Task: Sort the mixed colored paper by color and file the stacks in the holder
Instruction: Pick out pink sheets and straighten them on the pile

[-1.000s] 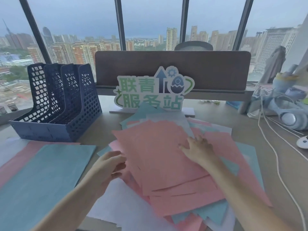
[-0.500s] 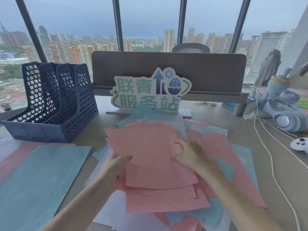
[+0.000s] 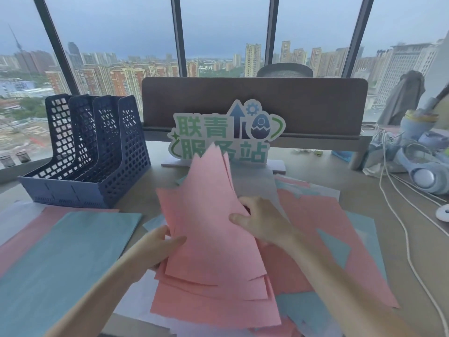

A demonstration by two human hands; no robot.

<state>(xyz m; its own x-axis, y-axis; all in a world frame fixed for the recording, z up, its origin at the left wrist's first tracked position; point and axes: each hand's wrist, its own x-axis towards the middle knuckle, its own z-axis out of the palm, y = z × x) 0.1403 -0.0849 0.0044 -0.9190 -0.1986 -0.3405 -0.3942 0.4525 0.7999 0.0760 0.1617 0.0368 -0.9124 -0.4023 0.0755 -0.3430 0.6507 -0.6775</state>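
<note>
Several pink sheets (image 3: 206, 239) are lifted off the desk, their far ends tilted up in front of the sign. My left hand (image 3: 155, 249) grips their left edge, thumb on top. My right hand (image 3: 260, 222) holds their right edge, fingers curled behind the sheets. Under and right of them lies the mixed pile (image 3: 340, 251) of pink, blue and white paper. A sorted blue stack (image 3: 60, 263) lies at the left, over a pink stack (image 3: 21, 237) and white paper. The dark blue mesh file holder (image 3: 97, 152) stands at the back left, its slots empty.
A green and white cut-out sign (image 3: 226, 132) stands behind the pile, before a brown desk divider (image 3: 255, 105). White cables (image 3: 398, 215), blue headphones (image 3: 422, 176) and a small white device (image 3: 442, 212) lie at the right.
Both hands have gathered the pink sheets from lying flat on the pile and raised them, far ends tilting upward. My right hand went from pressing on top to gripping the edge.
</note>
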